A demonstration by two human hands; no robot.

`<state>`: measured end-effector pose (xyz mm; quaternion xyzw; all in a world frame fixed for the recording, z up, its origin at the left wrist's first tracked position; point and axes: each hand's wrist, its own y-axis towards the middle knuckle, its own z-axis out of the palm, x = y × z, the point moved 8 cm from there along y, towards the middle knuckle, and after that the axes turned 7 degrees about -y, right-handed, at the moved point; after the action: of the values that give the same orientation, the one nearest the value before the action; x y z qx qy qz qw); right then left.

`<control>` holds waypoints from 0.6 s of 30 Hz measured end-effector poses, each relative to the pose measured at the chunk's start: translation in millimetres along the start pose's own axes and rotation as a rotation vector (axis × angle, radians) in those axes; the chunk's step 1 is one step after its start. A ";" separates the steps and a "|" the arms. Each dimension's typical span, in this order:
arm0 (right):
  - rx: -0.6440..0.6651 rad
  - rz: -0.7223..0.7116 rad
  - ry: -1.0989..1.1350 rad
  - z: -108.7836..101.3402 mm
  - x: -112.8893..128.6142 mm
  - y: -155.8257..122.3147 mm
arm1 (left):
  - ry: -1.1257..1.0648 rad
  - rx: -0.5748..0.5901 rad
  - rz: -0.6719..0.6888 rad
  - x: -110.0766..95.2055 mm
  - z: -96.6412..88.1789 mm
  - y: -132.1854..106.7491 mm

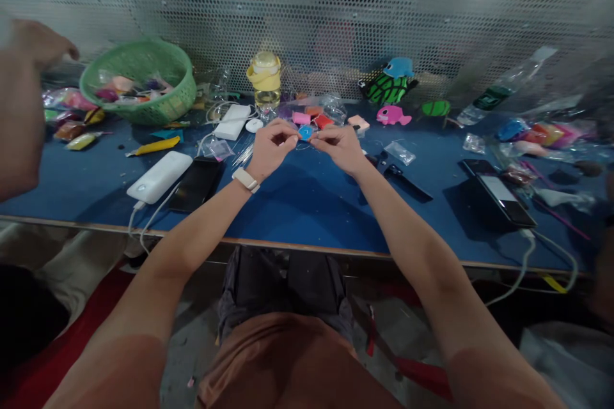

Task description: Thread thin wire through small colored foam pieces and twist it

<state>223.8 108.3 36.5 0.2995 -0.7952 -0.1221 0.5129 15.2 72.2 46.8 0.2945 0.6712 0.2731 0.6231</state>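
Note:
Between my two hands is a small round blue piece [306,133], perhaps of modelling clay, with a lighter mark on its face. My left hand [272,148] pinches its left edge with thumb and fingertips; a pale band circles that wrist. On the opposite edge, the fingers of my right hand [341,146] are closed in a pinch. Just behind them lie a pink clay block [301,118], a red clay piece [323,121] and a peach block [358,123], among clear wrappers.
A green basket [144,102] of packets stands at the left, near a co-worker's arm [19,108]. White power banks [160,177], phones [499,192], a yellow-lidded bottle [266,80], a water bottle [503,89] and fish figures [393,115] sit around the blue table [307,204]. A perforated metal panel rises behind.

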 end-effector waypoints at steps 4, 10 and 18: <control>-0.004 -0.003 0.004 3.3 2.8 -0.5 | -0.003 -0.019 0.009 4.4 -3.8 0.9; -0.010 0.003 -0.040 4.8 2.0 -0.7 | 0.081 -0.058 0.007 10.2 -9.8 1.8; -0.066 -0.023 -0.088 10.6 12.7 -5.9 | 0.148 -0.121 0.043 8.6 -16.6 0.8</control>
<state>212.7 94.8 38.3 0.2861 -0.8091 -0.1673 0.4853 -1.7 79.1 42.9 0.2498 0.6910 0.3474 0.5826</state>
